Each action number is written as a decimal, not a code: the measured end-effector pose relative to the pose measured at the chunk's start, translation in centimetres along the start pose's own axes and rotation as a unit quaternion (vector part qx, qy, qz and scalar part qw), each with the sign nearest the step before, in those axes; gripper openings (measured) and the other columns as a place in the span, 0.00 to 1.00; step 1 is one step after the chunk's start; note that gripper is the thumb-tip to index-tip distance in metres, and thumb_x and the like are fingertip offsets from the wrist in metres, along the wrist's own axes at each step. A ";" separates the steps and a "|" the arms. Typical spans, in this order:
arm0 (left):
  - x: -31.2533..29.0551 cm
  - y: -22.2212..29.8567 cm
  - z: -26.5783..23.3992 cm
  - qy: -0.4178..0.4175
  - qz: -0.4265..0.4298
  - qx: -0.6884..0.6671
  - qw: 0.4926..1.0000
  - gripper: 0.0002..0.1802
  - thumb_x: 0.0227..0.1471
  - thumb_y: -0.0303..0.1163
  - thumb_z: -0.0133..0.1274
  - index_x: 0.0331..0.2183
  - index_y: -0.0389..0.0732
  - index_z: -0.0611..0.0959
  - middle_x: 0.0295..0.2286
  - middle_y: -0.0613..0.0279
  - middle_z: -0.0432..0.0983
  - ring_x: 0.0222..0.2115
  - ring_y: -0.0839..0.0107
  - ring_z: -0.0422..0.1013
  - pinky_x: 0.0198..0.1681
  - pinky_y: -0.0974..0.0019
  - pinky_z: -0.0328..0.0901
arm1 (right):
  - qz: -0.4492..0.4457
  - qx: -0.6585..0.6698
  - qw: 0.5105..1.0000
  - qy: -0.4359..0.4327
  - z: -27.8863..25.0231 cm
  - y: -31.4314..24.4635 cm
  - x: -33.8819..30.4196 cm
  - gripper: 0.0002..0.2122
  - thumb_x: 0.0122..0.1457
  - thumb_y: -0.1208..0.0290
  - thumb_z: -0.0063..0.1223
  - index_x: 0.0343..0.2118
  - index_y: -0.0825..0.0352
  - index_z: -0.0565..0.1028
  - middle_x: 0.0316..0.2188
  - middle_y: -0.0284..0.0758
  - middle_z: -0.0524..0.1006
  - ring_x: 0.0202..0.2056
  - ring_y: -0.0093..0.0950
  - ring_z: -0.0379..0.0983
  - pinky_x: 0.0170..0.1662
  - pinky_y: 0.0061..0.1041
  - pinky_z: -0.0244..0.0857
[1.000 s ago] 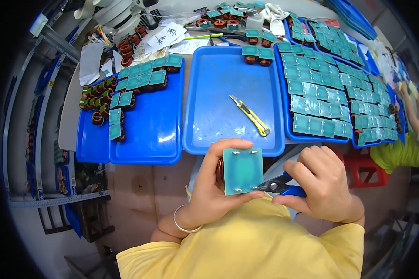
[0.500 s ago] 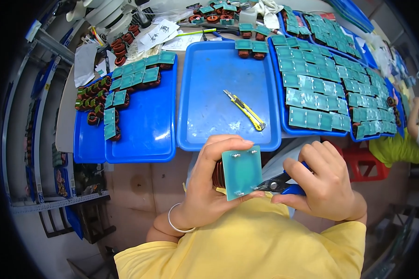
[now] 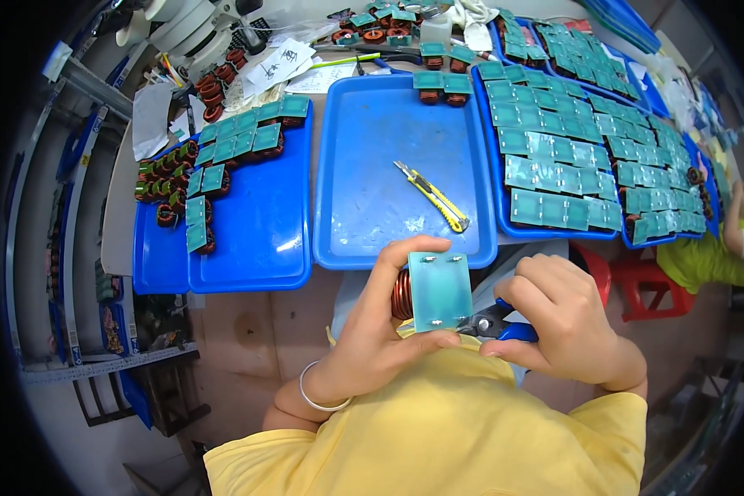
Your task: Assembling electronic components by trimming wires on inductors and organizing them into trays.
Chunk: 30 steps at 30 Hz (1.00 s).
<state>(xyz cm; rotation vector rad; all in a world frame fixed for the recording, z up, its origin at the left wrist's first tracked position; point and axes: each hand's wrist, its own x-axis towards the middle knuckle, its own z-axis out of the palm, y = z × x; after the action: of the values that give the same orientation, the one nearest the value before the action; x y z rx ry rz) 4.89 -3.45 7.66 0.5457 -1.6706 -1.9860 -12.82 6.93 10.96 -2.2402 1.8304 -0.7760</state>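
Between the thumb and fingers of my left hand [image 3: 380,318] is a copper-wound coil with a square green circuit board [image 3: 440,291] on it. The board faces up toward me, with metal pins near its corners. Its coil [image 3: 402,295] shows at the left edge, partly hidden. My right hand [image 3: 560,310] is wrapped round blue-handled flush cutters [image 3: 496,324]. Their dark jaws are at the board's lower right pin; whether they have closed on it is too small to tell.
A yellow utility knife [image 3: 432,197] lies in the middle blue tray [image 3: 364,256], with several board-topped coils at its far right corner. The left tray [image 3: 252,248] holds boards and bare coils; the right tray [image 3: 504,223] is packed with rows of boards. A red stool [image 3: 653,289] and another person's arm [image 3: 734,219] are at right.
My left hand has raised the board slightly and turned it more upright. The cutters have shifted slightly up with my right hand and stay at the same lower right corner.
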 end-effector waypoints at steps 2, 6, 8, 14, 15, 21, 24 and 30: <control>0.0 -0.2 -0.1 -0.006 0.012 0.014 1.000 0.45 0.34 0.44 0.66 0.50 0.38 0.61 0.42 0.65 0.61 0.42 0.77 0.61 0.45 0.74 0.58 | -0.010 -0.038 0.999 0.002 -0.5 -0.4 0.4 0.22 0.43 0.49 0.57 0.24 0.69 0.69 0.19 0.35 0.62 0.21 0.33 0.60 0.24 0.29 0.54; -0.2 -0.3 -0.3 -0.021 0.021 0.053 0.998 0.44 0.35 0.44 0.66 0.50 0.38 0.61 0.43 0.64 0.61 0.43 0.76 0.61 0.46 0.73 0.57 | -0.020 -0.052 0.998 -0.012 -0.5 -0.5 0.5 0.19 0.42 0.55 0.60 0.26 0.66 0.68 0.20 0.34 0.62 0.21 0.30 0.62 0.24 0.26 0.54; -0.1 -0.3 -0.3 -0.022 0.036 0.066 0.997 0.44 0.34 0.45 0.66 0.49 0.38 0.62 0.44 0.63 0.60 0.43 0.76 0.61 0.46 0.73 0.57 | -0.008 -0.053 0.999 -0.003 -0.3 -0.6 0.4 0.22 0.43 0.49 0.57 0.24 0.69 0.69 0.20 0.35 0.62 0.21 0.33 0.60 0.24 0.29 0.53; 0.0 -0.3 -0.8 -0.041 0.105 0.134 0.985 0.41 0.37 0.38 0.64 0.50 0.39 0.62 0.45 0.58 0.58 0.44 0.70 0.61 0.46 0.70 0.59 | -0.016 -0.051 0.998 -0.015 -0.4 -0.6 0.4 0.19 0.41 0.54 0.60 0.25 0.65 0.68 0.20 0.34 0.61 0.21 0.29 0.62 0.24 0.25 0.53; 0.1 -0.2 -0.8 -0.052 0.143 0.173 0.973 0.38 0.39 0.29 0.62 0.51 0.39 0.62 0.44 0.57 0.57 0.44 0.66 0.61 0.45 0.69 0.61 | -0.015 -0.052 0.998 -0.016 -0.5 -0.7 0.4 0.19 0.41 0.54 0.60 0.25 0.65 0.68 0.20 0.34 0.61 0.21 0.29 0.62 0.24 0.25 0.53; 0.0 0.1 -0.7 -0.064 0.136 0.190 0.970 0.37 0.40 0.31 0.62 0.50 0.40 0.62 0.44 0.55 0.57 0.44 0.65 0.61 0.44 0.68 0.62 | -0.013 -0.069 0.997 -0.028 -0.6 -1.1 0.4 0.19 0.41 0.54 0.60 0.25 0.64 0.68 0.20 0.33 0.62 0.22 0.30 0.61 0.24 0.26 0.53; -0.2 -0.2 -0.8 -0.063 0.129 0.226 0.964 0.43 0.35 0.45 0.64 0.49 0.38 0.62 0.45 0.55 0.58 0.47 0.66 0.58 0.50 0.68 0.55 | -0.013 -0.076 0.997 -0.028 -0.5 -1.1 0.2 0.19 0.41 0.54 0.60 0.24 0.64 0.68 0.19 0.33 0.61 0.21 0.29 0.61 0.24 0.25 0.53; -0.1 0.1 -0.7 -0.060 0.134 0.218 0.965 0.37 0.40 0.30 0.62 0.50 0.40 0.61 0.45 0.55 0.57 0.44 0.64 0.61 0.44 0.68 0.62 | 0.010 -0.074 0.995 -0.064 -0.7 -1.3 -0.2 0.22 0.44 0.50 0.56 0.25 0.68 0.69 0.19 0.36 0.61 0.21 0.33 0.62 0.24 0.29 0.56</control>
<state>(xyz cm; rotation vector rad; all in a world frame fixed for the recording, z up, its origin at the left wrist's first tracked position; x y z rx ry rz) 5.40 -3.92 7.64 0.3275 -2.1483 -1.4891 -12.07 7.57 12.03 -2.2957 1.9031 -0.4946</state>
